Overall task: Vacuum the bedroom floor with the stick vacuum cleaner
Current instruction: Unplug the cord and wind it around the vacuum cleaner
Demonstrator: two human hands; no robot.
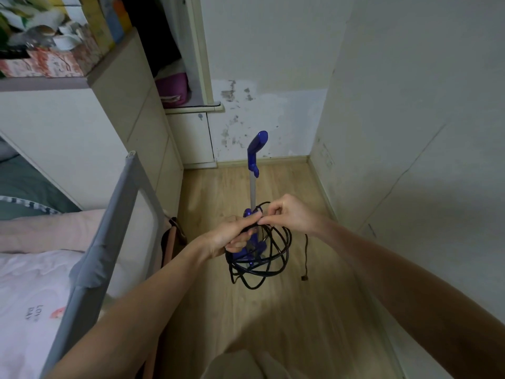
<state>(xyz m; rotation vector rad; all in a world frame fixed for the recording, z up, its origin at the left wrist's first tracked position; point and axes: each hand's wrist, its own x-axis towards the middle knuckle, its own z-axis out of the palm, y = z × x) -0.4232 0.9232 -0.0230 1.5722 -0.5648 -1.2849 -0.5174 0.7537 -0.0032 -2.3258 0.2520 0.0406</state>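
Both hands grip black cord (259,258) (coiled)

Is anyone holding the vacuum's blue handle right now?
No: the blue handle stands free, while the left hand and the right hand both hold the coiled black power cord lower down.

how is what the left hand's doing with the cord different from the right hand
The left hand grips the bundled loops of the black cord in a curled fist; the right hand pinches a single strand with its fingertips. The left hand sits lower and carries the coil hanging beneath it; the right hand sits higher, beside the vacuum pole. Both hold the same cord, in front of the upright vacuum.
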